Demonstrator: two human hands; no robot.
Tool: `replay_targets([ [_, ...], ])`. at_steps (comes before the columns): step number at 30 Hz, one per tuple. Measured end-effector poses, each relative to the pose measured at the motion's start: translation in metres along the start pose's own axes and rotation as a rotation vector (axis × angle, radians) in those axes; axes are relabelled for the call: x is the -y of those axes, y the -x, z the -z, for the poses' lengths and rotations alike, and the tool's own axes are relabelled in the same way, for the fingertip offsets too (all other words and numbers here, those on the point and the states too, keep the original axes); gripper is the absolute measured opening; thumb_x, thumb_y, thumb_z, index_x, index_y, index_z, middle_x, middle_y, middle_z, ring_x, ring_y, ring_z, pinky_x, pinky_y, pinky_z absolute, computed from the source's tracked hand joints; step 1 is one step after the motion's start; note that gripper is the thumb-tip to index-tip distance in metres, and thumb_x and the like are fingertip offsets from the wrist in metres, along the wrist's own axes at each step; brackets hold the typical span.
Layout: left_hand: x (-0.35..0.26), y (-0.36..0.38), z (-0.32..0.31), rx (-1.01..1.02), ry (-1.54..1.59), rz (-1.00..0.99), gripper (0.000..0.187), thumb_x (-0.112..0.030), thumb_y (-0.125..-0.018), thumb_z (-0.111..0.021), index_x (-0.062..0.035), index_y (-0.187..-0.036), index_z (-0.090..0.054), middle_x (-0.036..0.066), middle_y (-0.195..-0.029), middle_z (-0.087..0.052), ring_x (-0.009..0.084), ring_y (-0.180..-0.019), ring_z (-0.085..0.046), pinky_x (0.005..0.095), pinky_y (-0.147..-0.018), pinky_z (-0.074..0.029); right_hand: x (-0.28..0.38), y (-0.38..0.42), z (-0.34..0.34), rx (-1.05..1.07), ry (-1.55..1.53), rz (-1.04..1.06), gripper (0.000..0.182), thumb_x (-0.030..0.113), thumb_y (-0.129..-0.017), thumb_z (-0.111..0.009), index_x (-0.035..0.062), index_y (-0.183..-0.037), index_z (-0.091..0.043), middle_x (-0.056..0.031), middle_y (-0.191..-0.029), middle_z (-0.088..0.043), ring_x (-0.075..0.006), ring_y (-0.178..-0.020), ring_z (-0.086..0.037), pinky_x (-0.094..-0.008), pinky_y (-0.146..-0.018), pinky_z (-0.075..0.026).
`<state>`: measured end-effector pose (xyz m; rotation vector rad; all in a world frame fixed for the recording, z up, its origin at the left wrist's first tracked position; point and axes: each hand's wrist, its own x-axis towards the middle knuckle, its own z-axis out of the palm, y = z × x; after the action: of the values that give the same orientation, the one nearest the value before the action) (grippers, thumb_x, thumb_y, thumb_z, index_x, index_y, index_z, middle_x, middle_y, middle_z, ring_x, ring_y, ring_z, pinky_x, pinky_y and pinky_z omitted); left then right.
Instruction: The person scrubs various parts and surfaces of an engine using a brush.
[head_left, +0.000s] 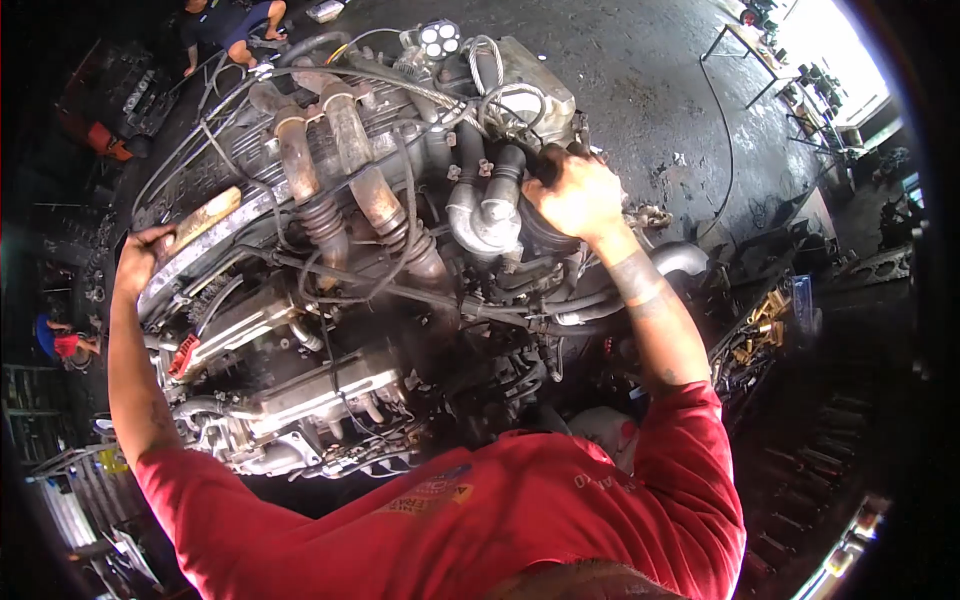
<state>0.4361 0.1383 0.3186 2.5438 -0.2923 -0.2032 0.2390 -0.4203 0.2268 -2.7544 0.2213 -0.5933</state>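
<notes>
At the left, my left hand [143, 262] is closed around the lower end of a pale wooden piece [208, 218], beside a long metal rail on the engine. My right hand [580, 198] rests at the right side of the engine, its fingers curled over a dark part that I cannot make out. Just left of it stand curved metal pipes [487, 215] with dark sleeves. Between my hands, two rusty brown pipes [362, 165] cross the large, greasy engine [320, 395]. Cables and hoses loop over them.
Two people, one at the top [225, 30] and one at the far left [65, 338], are low to the floor. A metal-framed table [750, 50] stands at the upper right. Brass-coloured parts [765, 325] and tools lie at the right. A long hose crosses the floor.
</notes>
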Motion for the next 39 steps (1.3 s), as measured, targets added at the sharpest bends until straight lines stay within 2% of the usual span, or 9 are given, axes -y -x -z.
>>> replay_targets([
  [9,0.007,-0.065,-0.05,-0.016,0.04,-0.357,0.013,-0.011,-0.081,-0.058,0.0,-0.076,-0.06,-0.001,-0.071,-0.056,0.0085,-0.068,-0.048,0.0252,-0.061,-0.039,0.007,-0.004,0.008,0.101,0.02,-0.089,0.042,0.034,-0.067,-0.059,0.0054,-0.097,-0.061,-0.018,-0.086,-0.062,-0.0329,-0.086,-0.059,-0.0379,-0.079,-0.046],
  [12,0.056,-0.077,-0.007,-0.006,-0.088,0.072,0.011,-0.007,-0.079,-0.055,0.0013,-0.082,-0.062,0.004,-0.074,-0.059,0.0118,-0.07,-0.05,0.0262,-0.067,-0.041,0.012,-0.007,0.009,0.133,0.041,-0.103,0.04,0.033,-0.067,-0.059,0.0049,-0.097,-0.061,-0.0183,-0.087,-0.062,-0.0334,-0.086,-0.059,-0.0384,-0.079,-0.047],
  [14,0.015,-0.069,-0.046,-0.064,-0.079,-0.467,0.013,-0.01,-0.08,-0.056,0.002,-0.083,-0.061,0.006,-0.073,-0.059,0.0133,-0.069,-0.05,0.0265,-0.067,-0.041,0.01,-0.003,0.007,0.098,0.042,-0.092,0.041,0.032,-0.067,-0.059,0.0047,-0.097,-0.061,-0.018,-0.085,-0.062,-0.0332,-0.087,-0.059,-0.0383,-0.079,-0.047],
  [24,0.005,0.008,-0.028,-0.254,-0.366,-0.064,0.044,-0.022,-0.086,-0.055,-0.0049,-0.125,-0.046,0.017,-0.118,-0.055,0.025,-0.102,-0.056,0.0316,-0.087,-0.041,0.009,0.0,0.002,0.067,0.026,-0.101,0.041,0.03,-0.065,-0.06,0.0044,-0.097,-0.061,-0.0175,-0.09,-0.061,-0.034,-0.086,-0.059,-0.0385,-0.079,-0.046],
  [26,-0.051,0.03,-0.043,-0.03,-0.096,0.372,0.046,-0.015,-0.085,-0.054,-0.0047,-0.129,-0.042,0.017,-0.121,-0.052,0.0232,-0.108,-0.053,0.0304,-0.093,-0.037,0.01,0.001,0.004,0.047,0.009,-0.11,0.041,0.029,-0.065,-0.06,0.0037,-0.097,-0.061,-0.0177,-0.091,-0.061,-0.0338,-0.087,-0.059,-0.0391,-0.079,-0.046],
  [27,-0.053,0.03,-0.05,0.036,-0.1,0.194,0.047,-0.01,-0.084,-0.055,-0.0027,-0.128,-0.042,0.017,-0.121,-0.053,0.0212,-0.109,-0.052,0.0301,-0.093,-0.037,0.009,0.0,0.003,0.047,0.016,-0.101,0.042,0.029,-0.064,-0.06,0.0031,-0.097,-0.061,-0.0176,-0.092,-0.06,-0.0339,-0.087,-0.059,-0.0393,-0.08,-0.046],
  [30,-0.058,-0.002,-0.084,-0.14,-0.479,-0.264,0.046,-0.008,-0.083,-0.054,-0.007,-0.128,-0.044,0.016,-0.114,-0.058,0.0264,-0.1,-0.057,0.032,-0.085,-0.042,0.011,-0.002,0.004,0.057,0.029,-0.09,0.041,0.029,-0.064,-0.06,0.003,-0.097,-0.061,-0.0175,-0.093,-0.06,-0.0341,-0.088,-0.058,-0.0391,-0.08,-0.046],
  [34,-0.112,-0.08,-0.107,0.023,-0.131,0.28,0.042,-0.02,-0.086,-0.052,-0.009,-0.126,-0.046,0.007,-0.057,-0.055,0.0176,-0.042,-0.051,0.033,-0.041,-0.044,0.01,-0.001,0.004,0.059,-0.016,-0.097,0.04,0.028,-0.064,-0.059,0.003,-0.096,-0.062,-0.0172,-0.091,-0.06,-0.0349,-0.088,-0.059,-0.0387,-0.08,-0.046],
  [39,-0.113,-0.012,-0.107,-0.008,-0.275,0.22,0.051,-0.031,-0.088,-0.051,-0.0177,-0.134,-0.035,0.017,-0.075,-0.062,0.0193,-0.046,-0.057,0.0311,-0.039,-0.045,0.009,0.0,0.003,0.033,0.028,-0.067,0.041,0.028,-0.064,-0.06,0.0027,-0.096,-0.062,-0.0193,-0.088,-0.06,-0.0356,-0.084,-0.059,-0.0389,-0.079,-0.047],
])
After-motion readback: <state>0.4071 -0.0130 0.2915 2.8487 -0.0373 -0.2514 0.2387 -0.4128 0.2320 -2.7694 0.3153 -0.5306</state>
